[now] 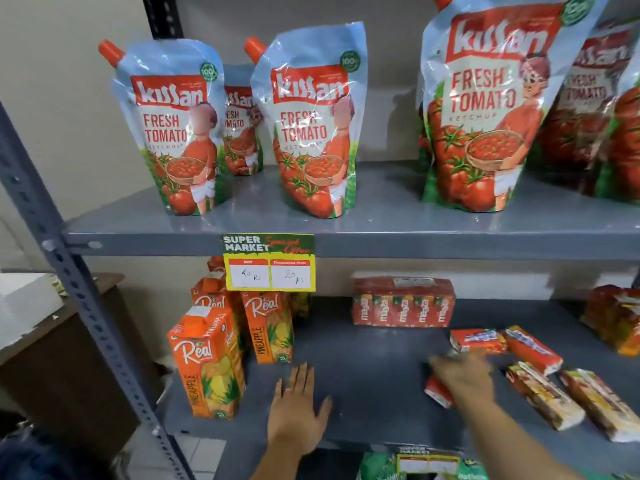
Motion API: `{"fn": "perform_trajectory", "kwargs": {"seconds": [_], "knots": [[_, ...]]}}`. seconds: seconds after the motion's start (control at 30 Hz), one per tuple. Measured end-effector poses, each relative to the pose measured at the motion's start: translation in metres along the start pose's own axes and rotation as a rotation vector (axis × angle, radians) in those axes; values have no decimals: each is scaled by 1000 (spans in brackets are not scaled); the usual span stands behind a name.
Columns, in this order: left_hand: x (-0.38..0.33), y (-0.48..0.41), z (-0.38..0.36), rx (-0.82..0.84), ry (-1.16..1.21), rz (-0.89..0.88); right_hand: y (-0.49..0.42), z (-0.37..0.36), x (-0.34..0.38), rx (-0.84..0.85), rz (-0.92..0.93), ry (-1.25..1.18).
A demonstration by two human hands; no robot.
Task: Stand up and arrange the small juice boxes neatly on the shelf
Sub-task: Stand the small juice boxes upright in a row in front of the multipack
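Note:
Several small red and orange juice boxes lie flat on the grey lower shelf [363,368] at the right: one [478,340], a second [535,349], a third [543,394], another [602,401]. My right hand [464,374], blurred, rests over a small red juice box [437,393]; its grip is unclear. My left hand [299,408] lies flat and open on the bare shelf, holding nothing. A wrapped pack of small red boxes [403,301] stands upright at the back.
Tall orange pineapple juice cartons [207,362] stand at the shelf's left. Ketchup pouches [311,126] fill the upper shelf. A price tag [269,263] hangs from its edge. The grey upright post [79,296] runs down the left. More orange packs [616,317] sit at far right.

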State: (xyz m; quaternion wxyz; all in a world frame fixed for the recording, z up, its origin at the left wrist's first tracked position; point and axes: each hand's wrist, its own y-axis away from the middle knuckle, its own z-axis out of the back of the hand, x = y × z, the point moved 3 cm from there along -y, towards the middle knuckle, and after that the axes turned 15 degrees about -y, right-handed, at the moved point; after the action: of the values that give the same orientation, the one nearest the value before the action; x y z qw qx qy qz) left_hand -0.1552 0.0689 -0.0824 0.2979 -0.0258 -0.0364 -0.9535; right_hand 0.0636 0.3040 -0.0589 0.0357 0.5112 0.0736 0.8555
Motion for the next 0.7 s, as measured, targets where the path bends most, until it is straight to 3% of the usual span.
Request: {"fn": "perform_trajectory", "kwargs": {"seconds": [0.13,0.33,0.47,0.6,0.7], "knots": [[4,-2,-4,-40,41,2,84,-38,78,46,237,-126],[3,-1,-7,-49,47,10,114,-88,78,235,454,-139],[1,-2,-6,-56,44,15,110,-88,70,270,417,-173],[2,1,-5,-58,41,17,93,-87,62,452,259,-396],[1,2,-5,-71,54,24,87,-83,58,506,240,-298]]}}
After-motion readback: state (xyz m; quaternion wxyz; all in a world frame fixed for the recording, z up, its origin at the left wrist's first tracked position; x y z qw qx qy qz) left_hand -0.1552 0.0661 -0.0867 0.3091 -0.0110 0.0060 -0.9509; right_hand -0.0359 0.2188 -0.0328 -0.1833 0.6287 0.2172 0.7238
